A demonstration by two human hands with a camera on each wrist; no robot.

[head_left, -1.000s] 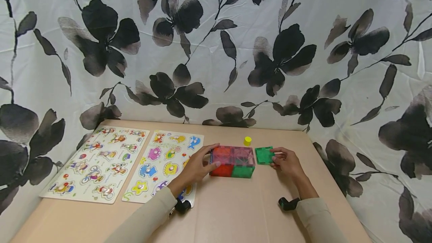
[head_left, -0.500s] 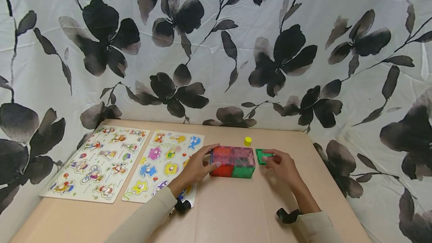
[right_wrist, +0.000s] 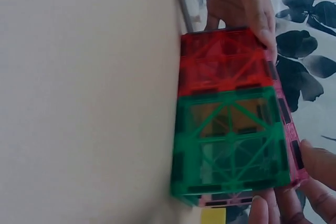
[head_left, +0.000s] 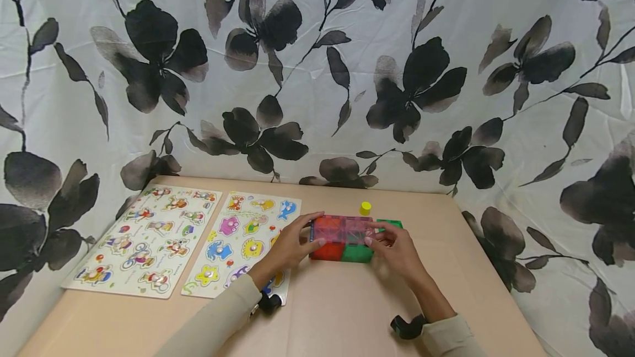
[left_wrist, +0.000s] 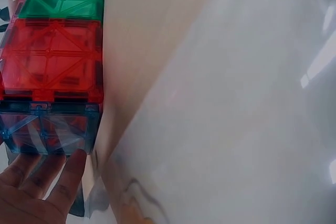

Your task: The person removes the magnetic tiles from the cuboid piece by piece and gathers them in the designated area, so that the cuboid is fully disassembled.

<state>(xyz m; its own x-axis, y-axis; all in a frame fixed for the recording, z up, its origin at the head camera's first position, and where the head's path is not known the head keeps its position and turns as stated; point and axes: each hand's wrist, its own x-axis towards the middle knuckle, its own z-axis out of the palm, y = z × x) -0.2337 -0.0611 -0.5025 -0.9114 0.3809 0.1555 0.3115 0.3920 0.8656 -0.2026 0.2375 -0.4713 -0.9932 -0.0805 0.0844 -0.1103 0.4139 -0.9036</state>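
A box built of see-through magnetic tiles [head_left: 342, 230] stands on the table, with a pink top. Its front is a red tile [left_wrist: 52, 61] beside a green tile [right_wrist: 231, 140], and a blue tile [left_wrist: 47, 129] closes its left end. My left hand [head_left: 288, 247] holds that end, thumb near the front top edge and fingers against the blue wall. At the right end, my right hand [head_left: 399, 249] grips the box by its top edge and end wall. A loose green tile [head_left: 397, 223] lies behind the right hand, partly hidden by it.
Behind the box sits a small yellow cylinder [head_left: 365, 209]. Two picture puzzle boards lie to the left, an outer board [head_left: 149, 236] and an inner board [head_left: 238, 247] partly under my left forearm. A floral cloth [head_left: 317, 70] hangs behind the table [head_left: 342, 313].
My right hand has left the loose green tile and moved left onto the box's right end. The left hand and the box have stayed in place.
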